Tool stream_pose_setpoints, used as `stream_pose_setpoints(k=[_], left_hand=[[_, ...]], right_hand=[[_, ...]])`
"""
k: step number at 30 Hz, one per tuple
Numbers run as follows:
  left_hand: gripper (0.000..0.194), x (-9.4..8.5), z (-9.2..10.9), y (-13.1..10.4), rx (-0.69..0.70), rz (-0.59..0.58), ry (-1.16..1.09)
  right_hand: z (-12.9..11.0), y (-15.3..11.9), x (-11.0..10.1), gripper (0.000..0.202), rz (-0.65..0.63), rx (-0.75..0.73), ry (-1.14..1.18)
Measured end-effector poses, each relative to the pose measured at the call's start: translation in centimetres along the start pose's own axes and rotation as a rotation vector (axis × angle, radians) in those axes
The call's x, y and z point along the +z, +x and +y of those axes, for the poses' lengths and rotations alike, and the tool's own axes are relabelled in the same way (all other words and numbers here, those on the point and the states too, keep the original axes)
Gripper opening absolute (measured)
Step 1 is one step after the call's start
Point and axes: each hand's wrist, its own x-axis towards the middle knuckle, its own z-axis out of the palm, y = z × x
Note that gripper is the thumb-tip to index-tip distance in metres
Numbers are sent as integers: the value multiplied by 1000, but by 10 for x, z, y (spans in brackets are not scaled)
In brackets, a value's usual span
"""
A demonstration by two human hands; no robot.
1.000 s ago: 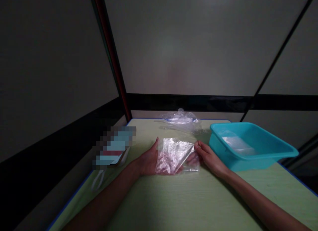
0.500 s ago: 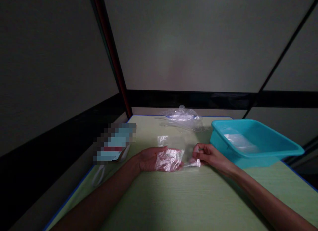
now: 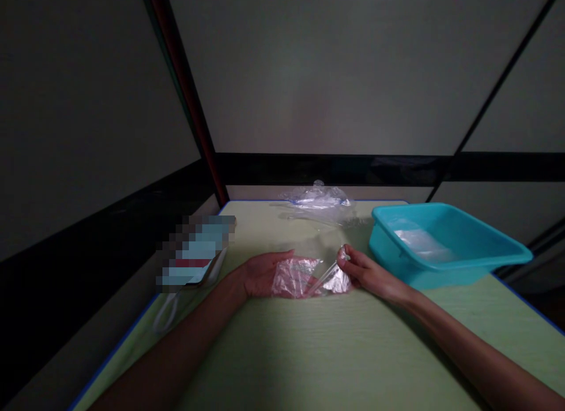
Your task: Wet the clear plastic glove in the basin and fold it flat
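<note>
A small clear plastic bag (image 3: 293, 277) lies shiny and crinkled across the fingers of my left hand (image 3: 261, 274). That hand is held palm up with its fingers stretched out, and they show pinkish through the film. Whether they are inside the bag or behind it I cannot tell. My right hand (image 3: 355, 265) pinches the right end of the bag between thumb and fingers. A folded flap of film slants from this pinch down toward the left fingertips.
Behind my hands, crumpled clear plastic packaging (image 3: 320, 199) lies at the far edge of the table (image 3: 265, 352). On the right stands a turquoise basin (image 3: 406, 269) with a flat clear plastic piece (image 3: 421, 245) inside. A blurred-out phone-like object (image 3: 198, 255) with a white strap (image 3: 165, 314) is at left.
My right hand has risen slightly and drawn the bag's right end up into a slanting fold. An upright corner of film near my left thumb has gone down. The view has shifted slightly.
</note>
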Motion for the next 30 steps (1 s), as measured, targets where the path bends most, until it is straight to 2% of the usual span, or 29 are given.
stream_pose_setpoints(k=[7,11,13,15,17,19,20,23,26,30], left_hand=[[49,-2,1,0,-9,-11,7],[49,-1,1,0,-3,-28,11],[50,-1,1,-1,0,-37,12],[50,-2,1,-1,4,-44,7],[50,-3,0,0,10,-49,1],[50,-5,0,0,13,-53,-1],[50,-6,0,1,13,-52,-1],[53,-7,0,1,3,-41,7],[55,-4,1,1,-6,-28,23],[55,0,2,0,-8,-10,36]], right_hand=[[-3,0,-4,28,-15,60,-22],[-2,-2,-9,32,38,100,-62],[-4,-4,-10,30,165,33,-167],[-7,-9,-7,24,322,-104,-390],[-12,-16,1,21,368,-256,-656],[-15,-24,11,30,237,-365,-864],[-15,-27,16,41,162,-392,-953],[-8,-33,27,68,-11,-408,-1150],[0,-34,30,73,-75,-358,-1242],[6,-34,29,75,-66,-315,-1277]])
